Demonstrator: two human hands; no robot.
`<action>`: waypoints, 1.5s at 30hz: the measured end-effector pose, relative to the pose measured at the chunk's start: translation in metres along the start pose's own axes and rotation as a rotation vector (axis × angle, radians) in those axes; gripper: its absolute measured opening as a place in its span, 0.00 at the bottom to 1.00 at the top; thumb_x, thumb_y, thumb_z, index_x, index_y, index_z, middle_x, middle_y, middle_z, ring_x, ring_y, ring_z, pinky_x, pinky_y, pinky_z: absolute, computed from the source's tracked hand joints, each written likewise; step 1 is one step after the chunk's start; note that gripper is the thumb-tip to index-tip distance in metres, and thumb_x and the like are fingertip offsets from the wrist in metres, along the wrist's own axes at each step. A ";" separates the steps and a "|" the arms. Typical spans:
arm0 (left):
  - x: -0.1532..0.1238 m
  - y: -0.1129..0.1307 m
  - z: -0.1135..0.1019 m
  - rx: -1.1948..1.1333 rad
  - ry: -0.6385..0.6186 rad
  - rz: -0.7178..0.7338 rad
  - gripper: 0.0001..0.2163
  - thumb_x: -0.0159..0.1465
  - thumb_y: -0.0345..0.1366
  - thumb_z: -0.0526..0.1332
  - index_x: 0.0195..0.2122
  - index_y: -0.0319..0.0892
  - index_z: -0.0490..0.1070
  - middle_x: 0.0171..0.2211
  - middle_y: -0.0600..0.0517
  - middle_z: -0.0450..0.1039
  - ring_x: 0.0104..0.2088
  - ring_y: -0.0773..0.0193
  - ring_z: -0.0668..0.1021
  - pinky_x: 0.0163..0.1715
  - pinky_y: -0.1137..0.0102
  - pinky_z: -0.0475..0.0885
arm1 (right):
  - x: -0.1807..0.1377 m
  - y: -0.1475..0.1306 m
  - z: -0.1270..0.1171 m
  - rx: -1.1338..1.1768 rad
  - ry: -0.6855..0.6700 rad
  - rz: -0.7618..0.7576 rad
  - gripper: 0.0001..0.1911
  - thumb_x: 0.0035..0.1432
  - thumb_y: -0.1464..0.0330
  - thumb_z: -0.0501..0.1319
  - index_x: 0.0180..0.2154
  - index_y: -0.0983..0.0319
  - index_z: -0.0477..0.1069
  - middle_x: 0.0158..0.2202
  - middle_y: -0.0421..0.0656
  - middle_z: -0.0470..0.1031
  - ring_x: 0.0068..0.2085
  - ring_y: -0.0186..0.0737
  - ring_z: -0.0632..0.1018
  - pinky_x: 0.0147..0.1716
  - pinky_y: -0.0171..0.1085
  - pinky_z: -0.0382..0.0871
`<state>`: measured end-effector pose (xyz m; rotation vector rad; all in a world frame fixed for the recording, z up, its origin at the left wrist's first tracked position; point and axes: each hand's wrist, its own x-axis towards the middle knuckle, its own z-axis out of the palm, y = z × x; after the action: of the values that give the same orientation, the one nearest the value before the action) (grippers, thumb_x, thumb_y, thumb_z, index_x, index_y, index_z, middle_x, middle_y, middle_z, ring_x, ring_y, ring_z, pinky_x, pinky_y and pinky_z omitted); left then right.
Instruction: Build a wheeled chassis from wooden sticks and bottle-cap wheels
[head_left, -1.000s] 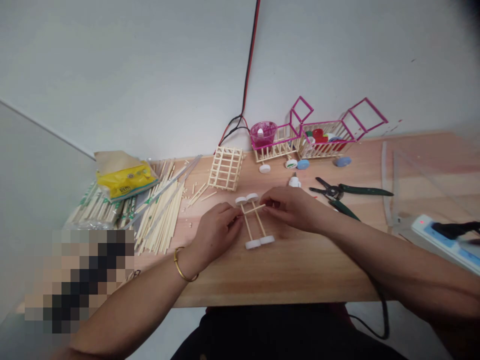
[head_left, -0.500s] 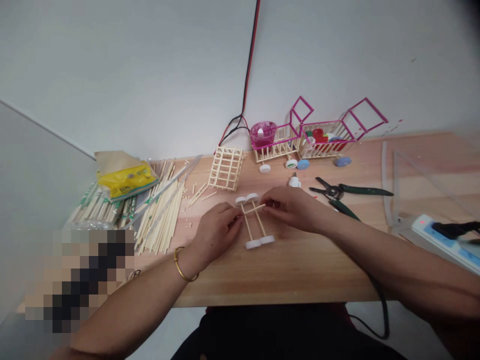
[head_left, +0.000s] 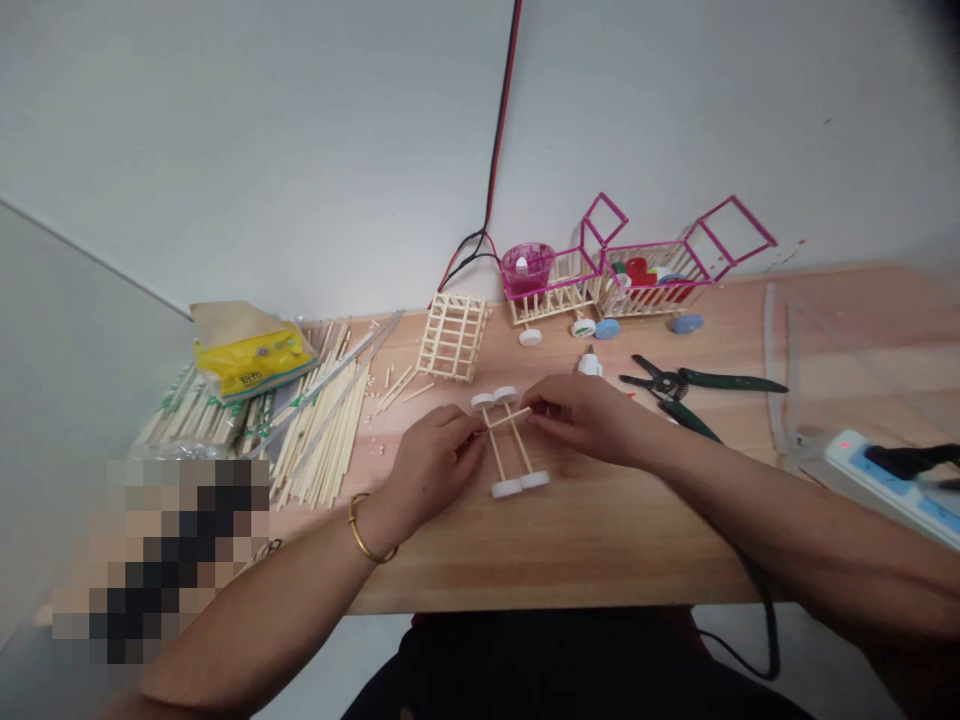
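Fingers [head_left: 474,430] hold a stick [head_left: 501,421] crosswise over two wheeled axles [head_left: 519,443].

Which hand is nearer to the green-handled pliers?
Right. The right hand is just left of the green-handled pliers in the picture; the left hand is farther left, past the white-wheeled axles.

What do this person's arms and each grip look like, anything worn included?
The left forearm and right forearm are bare, with no sleeve showing. A thin gold-coloured bangle circles the left wrist; no jewellery shows on the right. The left grip and right grip are ungloved.
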<state>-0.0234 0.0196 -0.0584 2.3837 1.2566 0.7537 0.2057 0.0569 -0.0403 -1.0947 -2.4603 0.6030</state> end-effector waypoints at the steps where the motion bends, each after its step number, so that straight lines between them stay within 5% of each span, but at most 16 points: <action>1: 0.000 0.000 0.000 0.002 0.000 0.000 0.07 0.64 0.31 0.55 0.37 0.39 0.72 0.31 0.49 0.70 0.34 0.64 0.72 0.34 0.68 0.68 | 0.000 0.000 0.000 0.001 0.000 0.000 0.06 0.58 0.70 0.56 0.35 0.63 0.71 0.29 0.43 0.73 0.30 0.36 0.71 0.30 0.34 0.60; 45: 0.001 0.001 0.000 -0.001 0.014 0.002 0.06 0.64 0.31 0.55 0.38 0.40 0.72 0.31 0.49 0.70 0.33 0.64 0.72 0.33 0.68 0.69 | 0.000 0.000 0.002 0.028 -0.020 0.010 0.06 0.57 0.72 0.56 0.36 0.63 0.71 0.29 0.42 0.73 0.30 0.35 0.71 0.30 0.33 0.60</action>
<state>-0.0226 0.0195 -0.0573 2.3832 1.2600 0.7730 0.2042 0.0561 -0.0421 -1.0966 -2.4568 0.6524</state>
